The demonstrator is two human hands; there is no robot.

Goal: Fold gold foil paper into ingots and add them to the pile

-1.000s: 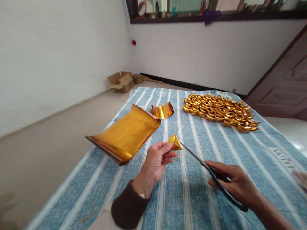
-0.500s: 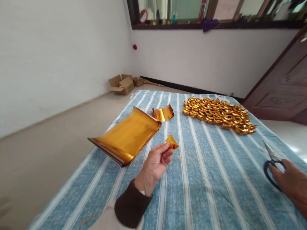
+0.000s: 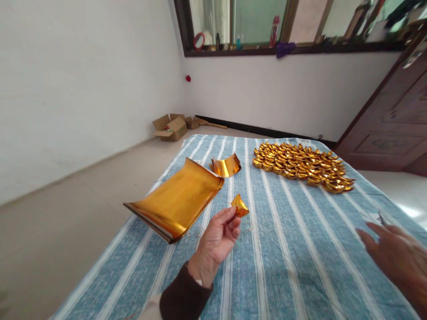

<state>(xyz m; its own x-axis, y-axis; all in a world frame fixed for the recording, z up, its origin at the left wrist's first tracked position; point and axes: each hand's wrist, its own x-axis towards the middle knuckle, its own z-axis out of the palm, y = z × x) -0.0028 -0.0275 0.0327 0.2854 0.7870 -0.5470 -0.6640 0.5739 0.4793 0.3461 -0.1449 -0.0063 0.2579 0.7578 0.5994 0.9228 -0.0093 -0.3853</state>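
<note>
My left hand (image 3: 216,240) pinches a small folded gold paper piece (image 3: 239,206) between thumb and fingertips, held just above the blue striped cloth (image 3: 276,266). My right hand (image 3: 396,255) hovers low at the right edge with its fingers spread and nothing gripped in them. The metal tip of the scissors (image 3: 382,218) shows just behind that hand, lying on the cloth; the handles are hidden. A stack of gold foil sheets (image 3: 176,200) with a curled edge lies left of my left hand.
A curled strip of gold foil (image 3: 227,166) lies beyond the stack. A large group of folded gold ingots (image 3: 300,164) covers the far right of the cloth. Open cardboard boxes (image 3: 170,126) sit by the far wall. A brown door (image 3: 393,129) stands at the right.
My right hand carried the scissors away from the gold piece to the right, set them on the cloth, and now has its fingers spread. My left hand kept hold of the folded piece.
</note>
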